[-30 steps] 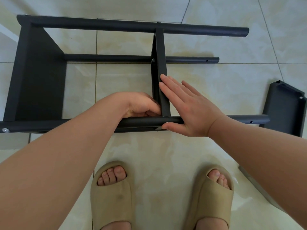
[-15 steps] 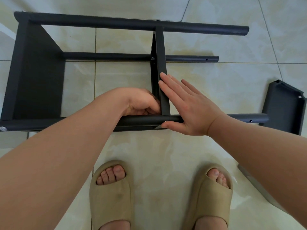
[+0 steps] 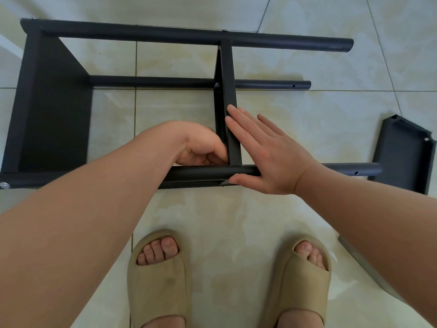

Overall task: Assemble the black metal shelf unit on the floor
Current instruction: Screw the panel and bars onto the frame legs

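Note:
The black metal shelf unit lies on its side on the tiled floor, its round legs running left to right. A middle shelf panel stands edge-up between the legs. My right hand lies flat with straight fingers against the panel's right face, thumb under the near leg. My left hand is curled at the corner where the panel meets the near leg; what its fingertips hold is hidden. A small silver screw head shows on the near leg by my right thumb.
A loose black shelf panel lies on the floor at the right, just past the near leg's end. My two feet in beige slides stand below the frame. A pale object's edge shows at the lower right.
The hands have stayed in place on the middle panel. The view has shifted slightly, so the frame sits a little higher than a second ago.

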`<state>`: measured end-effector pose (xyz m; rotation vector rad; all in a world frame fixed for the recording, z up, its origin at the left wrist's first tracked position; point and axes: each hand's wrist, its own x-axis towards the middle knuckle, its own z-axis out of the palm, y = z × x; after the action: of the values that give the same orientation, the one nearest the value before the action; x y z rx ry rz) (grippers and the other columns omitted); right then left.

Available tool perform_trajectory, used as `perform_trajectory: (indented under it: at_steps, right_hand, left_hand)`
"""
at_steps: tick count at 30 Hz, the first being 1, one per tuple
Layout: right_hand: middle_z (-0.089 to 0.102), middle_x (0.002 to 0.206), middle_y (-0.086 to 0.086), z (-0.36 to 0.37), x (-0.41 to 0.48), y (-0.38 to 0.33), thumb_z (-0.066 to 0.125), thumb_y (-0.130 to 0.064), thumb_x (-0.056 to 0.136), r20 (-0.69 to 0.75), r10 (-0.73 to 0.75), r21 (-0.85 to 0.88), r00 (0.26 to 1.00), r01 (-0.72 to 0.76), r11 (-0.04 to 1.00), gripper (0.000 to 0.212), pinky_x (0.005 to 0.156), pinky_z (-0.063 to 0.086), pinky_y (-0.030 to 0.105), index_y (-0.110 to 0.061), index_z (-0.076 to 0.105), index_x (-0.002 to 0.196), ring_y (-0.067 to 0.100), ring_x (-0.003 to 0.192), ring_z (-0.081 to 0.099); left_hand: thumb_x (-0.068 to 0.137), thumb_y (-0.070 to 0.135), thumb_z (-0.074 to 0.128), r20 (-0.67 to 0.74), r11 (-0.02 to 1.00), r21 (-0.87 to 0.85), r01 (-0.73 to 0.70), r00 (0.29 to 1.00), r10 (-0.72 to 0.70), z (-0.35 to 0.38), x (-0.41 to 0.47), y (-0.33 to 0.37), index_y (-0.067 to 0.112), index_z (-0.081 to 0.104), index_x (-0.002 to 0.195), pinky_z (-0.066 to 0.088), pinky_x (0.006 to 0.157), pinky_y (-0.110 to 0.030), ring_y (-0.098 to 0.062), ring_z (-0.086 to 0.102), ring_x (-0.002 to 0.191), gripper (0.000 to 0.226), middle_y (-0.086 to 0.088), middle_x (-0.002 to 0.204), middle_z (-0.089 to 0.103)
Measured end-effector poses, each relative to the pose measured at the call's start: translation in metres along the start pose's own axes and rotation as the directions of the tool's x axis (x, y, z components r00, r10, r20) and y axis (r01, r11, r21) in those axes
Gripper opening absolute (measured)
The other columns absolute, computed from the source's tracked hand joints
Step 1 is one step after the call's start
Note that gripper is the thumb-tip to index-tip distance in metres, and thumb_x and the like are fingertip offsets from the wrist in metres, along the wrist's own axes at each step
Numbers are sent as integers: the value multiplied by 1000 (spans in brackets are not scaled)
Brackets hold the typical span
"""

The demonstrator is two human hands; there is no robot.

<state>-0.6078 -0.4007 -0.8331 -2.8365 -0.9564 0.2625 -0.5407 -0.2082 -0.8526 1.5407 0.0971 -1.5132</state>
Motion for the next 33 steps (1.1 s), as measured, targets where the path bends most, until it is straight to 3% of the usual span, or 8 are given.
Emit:
perform_trajectory:
  at_steps: [5, 10, 19, 24, 30, 33]
  right_hand:
    - [0, 170, 9, -1, 0, 0, 33, -75, 92, 18, 6, -3, 1000, -6, 1000, 101, 127, 13, 47, -5, 10, 161, 23, 157, 2]
    - [0, 170, 9, 0, 0, 1, 33, -75, 91, 9, 4, -2, 1000, -4, 1000, 101, 127, 13, 47, -5, 10, 161, 24, 157, 2]
    - [1, 170, 9, 1, 0, 1, 34, -75, 92, 3, 3, -3, 1000, -3, 1000, 101, 126, 14, 47, -5, 11, 161, 23, 157, 2]
    - [1, 170, 9, 1, 0, 1, 32, -76, 91, 8, 6, -4, 1000, -6, 1000, 102, 126, 14, 48, -5, 11, 161, 23, 157, 2]
    - [1, 170, 9, 1, 0, 1, 33, -75, 91, 5, 5, -3, 1000, -5, 1000, 101, 126, 14, 48, -5, 11, 161, 23, 157, 2]
    - [2, 170, 9, 1, 0, 1, 35, -74, 92, -2, 6, 0, 1000, -6, 1000, 101, 126, 15, 48, -5, 12, 161, 24, 157, 3]
  left_hand:
    - [89, -6, 56, -35, 999, -25, -23, 999, 22, 2, -1, -4, 5, 76, 78, 61, 68, -35, -26, 73, 76, 25, -19, 87, 74]
    - [91, 6, 60, -65, 997, -47, -57, 996, 53, 3, -2, -10, 5, 73, 92, 60, 73, -36, -27, 72, 82, 13, -17, 91, 75]
    - [91, 2, 58, -46, 998, -33, -51, 998, 49, 4, -1, -11, 5, 73, 92, 58, 76, -36, -27, 71, 75, 15, -16, 86, 74]
    - [91, -1, 56, -24, 996, -60, -60, 998, 59, 4, 0, -12, 4, 71, 90, 60, 69, -32, -26, 71, 72, 16, -15, 81, 73]
    - [92, 1, 51, 29, 991, -124, -42, 999, 46, 2, -1, -12, 4, 71, 95, 50, 98, -47, -32, 66, 92, 21, -17, 96, 70]
    - [95, 11, 53, 37, 998, -70, 8, 999, -6, 1, -1, -10, 8, 72, 98, 54, 86, -39, -25, 65, 87, 19, -9, 91, 71]
